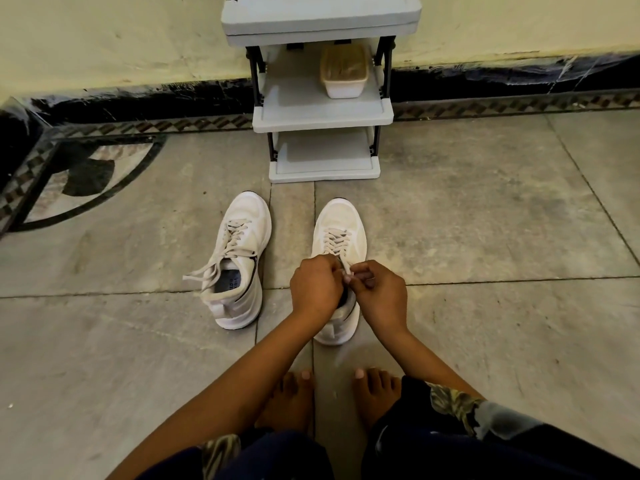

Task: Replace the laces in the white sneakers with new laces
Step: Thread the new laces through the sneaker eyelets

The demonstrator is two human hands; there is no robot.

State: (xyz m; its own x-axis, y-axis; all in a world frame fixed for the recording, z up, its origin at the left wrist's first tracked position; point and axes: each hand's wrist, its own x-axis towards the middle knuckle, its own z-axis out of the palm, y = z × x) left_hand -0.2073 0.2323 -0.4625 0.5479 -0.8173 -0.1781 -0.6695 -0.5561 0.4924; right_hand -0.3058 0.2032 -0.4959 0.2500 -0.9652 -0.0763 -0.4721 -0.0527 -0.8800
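The heel and collar of the sneaker on the right [341,233] are mostly hidden under the two hands; only its toe, its crossed laces [334,242] and a strip of the heel show. The left hand [317,285] turns its back to the camera, so its fingertips are tucked out of sight. The person's forearms, bare feet and dark trousers are cut off at the bottom edge of the view. The print on the insole of the sneaker on the left [242,251] is too small to read.

The left hand is curled tight over the top of the lacing, touching it, but whether it grips a strand cannot be told. The right hand [381,294], just beside it, has its fingers curled and pinches a pale lace end between thumb and forefinger, above the shoe's tongue.

Both sneakers stand upright on the grey stone floor [485,220] near its middle, toes pointing towards the wall edge, set apart by a tile seam. The sneaker on the left has slack laces, with the loose ends [201,271] trailing over its left side.

At the wall edge of the floor stands a grey shelf rack [322,112], and on its middle shelf sits a white tub with a tan lid [344,72]. A black skirting [519,74] runs beneath a pale yellow wall [104,39], and a dark inlaid pattern [69,178] fills the far left corner.
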